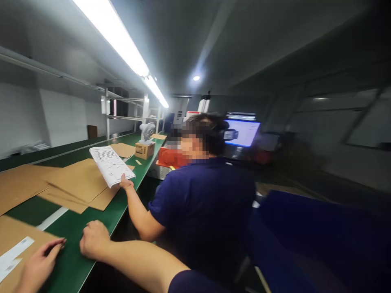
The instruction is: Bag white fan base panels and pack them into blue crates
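At the lower left, my left hand [39, 263] hovers by a sheet of brown cardboard [18, 230] that carries white labels [15, 251]. Its thumb and forefinger come together at the tips, where a small dark spot shows; I cannot make out what it is. My right hand [95, 239] is curled into a loose fist over the green bench [71, 262], close to its front edge. The inside of that fist is hidden. Further along, a co-worker's hand [126, 183] holds a white slotted panel [111, 165], tilted above the cardboard.
A co-worker in a dark blue shirt [207, 203] sits close on my right along the bench. More cardboard sheets [77, 179] overlap on the bench. Behind them, a small fan [147, 131] stands on a carton [144, 150]. A lit monitor [244, 132] is beyond the co-worker.
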A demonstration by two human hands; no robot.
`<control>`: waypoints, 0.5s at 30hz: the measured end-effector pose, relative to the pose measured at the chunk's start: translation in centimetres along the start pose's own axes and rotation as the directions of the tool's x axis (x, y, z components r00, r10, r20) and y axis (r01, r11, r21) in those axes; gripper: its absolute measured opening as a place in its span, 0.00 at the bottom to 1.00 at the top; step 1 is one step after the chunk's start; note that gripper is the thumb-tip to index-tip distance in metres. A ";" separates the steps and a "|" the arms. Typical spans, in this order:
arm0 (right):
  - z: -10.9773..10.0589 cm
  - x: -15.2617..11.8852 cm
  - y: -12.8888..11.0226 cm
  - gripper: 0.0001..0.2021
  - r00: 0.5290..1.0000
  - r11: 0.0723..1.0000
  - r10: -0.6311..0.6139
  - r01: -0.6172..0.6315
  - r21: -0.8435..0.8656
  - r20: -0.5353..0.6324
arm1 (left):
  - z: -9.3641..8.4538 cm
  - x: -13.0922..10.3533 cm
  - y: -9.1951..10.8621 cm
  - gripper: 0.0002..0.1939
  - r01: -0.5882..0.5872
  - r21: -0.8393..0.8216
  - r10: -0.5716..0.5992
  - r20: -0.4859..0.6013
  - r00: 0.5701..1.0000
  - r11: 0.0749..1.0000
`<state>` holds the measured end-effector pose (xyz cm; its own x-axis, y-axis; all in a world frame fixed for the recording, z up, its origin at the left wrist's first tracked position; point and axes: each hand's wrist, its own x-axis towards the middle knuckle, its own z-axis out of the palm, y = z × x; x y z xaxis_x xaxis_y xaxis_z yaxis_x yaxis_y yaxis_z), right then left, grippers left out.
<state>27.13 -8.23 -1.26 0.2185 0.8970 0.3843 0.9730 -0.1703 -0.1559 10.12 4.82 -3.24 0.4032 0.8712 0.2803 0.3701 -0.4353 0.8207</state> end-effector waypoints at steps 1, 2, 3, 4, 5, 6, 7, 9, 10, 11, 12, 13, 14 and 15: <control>0.2 0.0 0.1 0.10 1.000 1.000 0.003 -0.003 0.029 -0.009 | -0.2 0.1 0.0 0.24 0.080 -0.068 -0.074 0.075 0.994 0.995; 0.4 0.1 0.1 0.09 1.000 0.998 0.009 -0.008 0.065 -0.019 | -0.3 0.1 0.0 0.25 0.130 -0.121 -0.119 0.101 0.988 0.984; 0.7 0.1 0.2 0.09 0.999 0.994 0.017 -0.013 0.108 -0.030 | -0.3 0.0 0.2 0.26 0.155 -0.158 -0.138 0.110 0.984 0.975; 1.0 0.0 0.3 0.09 0.999 0.987 0.025 -0.018 0.157 -0.042 | -0.3 -0.2 0.4 0.27 0.159 -0.185 -0.144 0.094 0.985 0.970; 1.3 -0.1 0.3 0.09 0.998 0.977 0.035 -0.023 0.212 -0.053 | -0.2 -0.4 0.6 0.27 0.154 -0.207 -0.141 0.078 0.987 0.966; 1.6 -0.3 0.4 0.09 0.997 0.962 0.049 -0.030 0.270 -0.064 | -0.1 -0.7 0.8 0.27 0.151 -0.224 -0.139 0.071 0.988 0.963; 1.8 -0.5 0.6 0.09 0.995 0.942 0.067 -0.039 0.333 -0.073 | 0.0 -1.0 0.9 0.28 0.152 -0.237 -0.139 0.073 0.988 0.960; 2.1 -0.6 1.1 0.10 0.990 0.883 0.118 -0.066 0.465 -0.083 | 0.1 -1.5 1.1 0.27 0.163 -0.246 -0.144 0.092 0.985 0.956; 2.2 -0.4 1.4 0.11 0.984 0.842 0.157 -0.090 0.532 -0.084 | 0.1 -1.6 1.2 0.27 0.168 -0.242 -0.148 0.100 0.984 0.956; 2.4 0.1 1.9 0.12 0.974 0.791 0.210 -0.122 0.600 -0.079 | 0.1 -1.8 1.2 0.26 0.172 -0.239 -0.151 0.104 0.983 0.956; 2.6 0.9 2.4 0.12 0.959 0.728 0.277 -0.165 0.665 -0.065 | 0.2 -1.9 1.1 0.26 0.175 -0.241 -0.153 0.106 0.982 0.955; 2.9 2.0 3.0 0.12 0.934 0.652 0.355 -0.216 0.727 -0.041 | 0.2 -1.9 1.1 0.26 0.176 -0.244 -0.155 0.104 0.982 0.954; 3.3 3.3 3.5 0.09 0.898 0.562 0.439 -0.269 0.782 -0.007 | 0.3 -2.0 1.0 0.26 0.178 -0.245 -0.157 0.103 0.982 0.953; 3.7 4.8 4.0 0.07 0.853 0.459 0.520 -0.314 0.831 0.035 | 0.3 -2.0 1.0 0.26 0.180 -0.244 -0.160 0.101 0.982 0.953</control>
<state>31.77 -3.13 -3.41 0.6902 0.6910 0.2148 0.3163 -0.0211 -0.9484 9.93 2.62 -3.15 0.4215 0.9020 0.0935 0.2215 -0.2024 0.9539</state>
